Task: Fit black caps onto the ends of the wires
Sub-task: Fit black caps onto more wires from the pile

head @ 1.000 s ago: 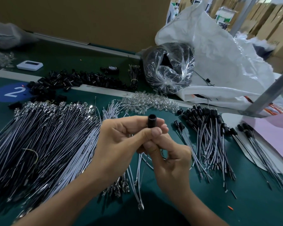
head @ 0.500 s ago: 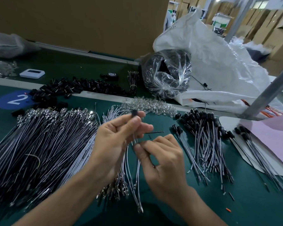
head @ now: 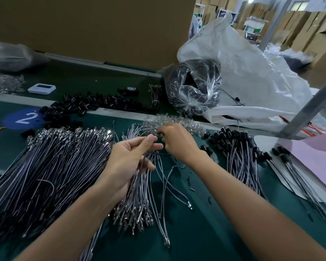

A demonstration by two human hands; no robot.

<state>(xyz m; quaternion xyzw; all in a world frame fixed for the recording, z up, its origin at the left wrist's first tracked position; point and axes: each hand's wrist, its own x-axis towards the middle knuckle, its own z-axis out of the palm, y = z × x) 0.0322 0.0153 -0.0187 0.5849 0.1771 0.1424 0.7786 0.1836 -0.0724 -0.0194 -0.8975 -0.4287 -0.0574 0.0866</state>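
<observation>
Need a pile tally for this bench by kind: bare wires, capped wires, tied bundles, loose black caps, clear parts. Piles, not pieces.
Bare-wire piles: 2
Capped-wire piles: 2
Small tied wire bundle: 1
Loose black cap heaps: 1
Clear-part heaps: 2
Total: 8

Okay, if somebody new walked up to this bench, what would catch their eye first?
The broad fan of grey wires covers the left of the green table. At centre the left hand pinches a wire while the right hand reaches to the heap of clear parts behind. To the right lie the capped wires, in front of a crumpled white bag.
</observation>
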